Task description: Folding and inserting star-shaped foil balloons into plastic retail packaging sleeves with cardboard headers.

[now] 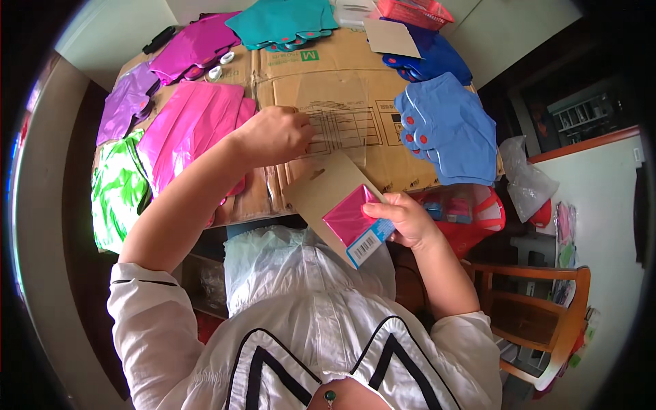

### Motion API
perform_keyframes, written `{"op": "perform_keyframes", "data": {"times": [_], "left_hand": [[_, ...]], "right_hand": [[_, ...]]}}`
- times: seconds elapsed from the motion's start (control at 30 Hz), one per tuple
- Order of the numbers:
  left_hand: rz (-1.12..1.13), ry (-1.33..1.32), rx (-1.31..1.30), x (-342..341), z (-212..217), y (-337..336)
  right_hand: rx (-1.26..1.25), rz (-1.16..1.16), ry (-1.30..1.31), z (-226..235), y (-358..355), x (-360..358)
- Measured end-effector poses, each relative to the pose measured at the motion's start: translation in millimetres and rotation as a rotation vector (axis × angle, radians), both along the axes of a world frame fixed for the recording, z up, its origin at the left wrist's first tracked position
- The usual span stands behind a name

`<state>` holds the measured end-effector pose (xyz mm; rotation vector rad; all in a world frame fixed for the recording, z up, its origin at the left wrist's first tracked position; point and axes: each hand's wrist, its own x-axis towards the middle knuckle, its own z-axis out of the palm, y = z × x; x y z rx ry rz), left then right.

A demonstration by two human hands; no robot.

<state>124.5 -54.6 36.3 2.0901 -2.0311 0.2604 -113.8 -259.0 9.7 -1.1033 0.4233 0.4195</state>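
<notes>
My right hand [404, 217] grips a grey-brown backing card [321, 198], its thumb on top. A folded glossy pink packet [348, 210] lies on the card, and a blue and white barcode label [369, 247] covers its lower end. My left hand [277, 135] is closed, fingertips pinching the left edge of a clear plastic bag [338, 123] spread over the cardboard. The card's far end meets the bag's near edge; I cannot tell whether it is inside.
Flat cardboard [273, 75] covers the table. Around its rim lie fanned stacks of pink [195, 130], green [119, 191], purple [126, 102], magenta [195, 44], teal [283, 20] and light blue pieces [454, 126]. A loose card [391, 38] rests on dark blue ones. A wooden chair [533, 307] stands right.
</notes>
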Motion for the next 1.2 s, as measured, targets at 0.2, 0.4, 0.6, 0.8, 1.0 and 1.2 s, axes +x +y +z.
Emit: {"op": "perform_keyframes", "data": {"times": [0.2, 0.4, 0.6, 0.8, 1.0, 1.2], "left_hand": [[-0.100, -0.099, -0.040, -10.3, -0.8, 0.6], [-0.125, 0.015, -0.169, -23.1, 4.0, -1.1], [-0.153, 0.192, -0.102, -30.0, 2.7, -4.8], [-0.141, 0.110, -0.134, -59.4, 4.4, 4.8], [-0.105, 0.131, -0.206, -90.1, -2.6, 29.6], [0.039, 0.221, -0.103, -104.9, -3.3, 40.4]], "right_hand": [[0.011, -0.063, 0.029, 4.0, 3.6, 0.9], [-0.220, -0.196, -0.038, 14.8, 11.6, -13.9], [-0.354, -0.278, -0.081, 1.2, 29.7, -24.8], [-0.554, -0.268, -0.191, 3.2, 43.8, -27.7], [-0.494, -0.288, -0.256, 3.2, 53.0, -30.4], [-0.442, -0.381, -0.222, -3.8, 66.8, -36.5]]}}
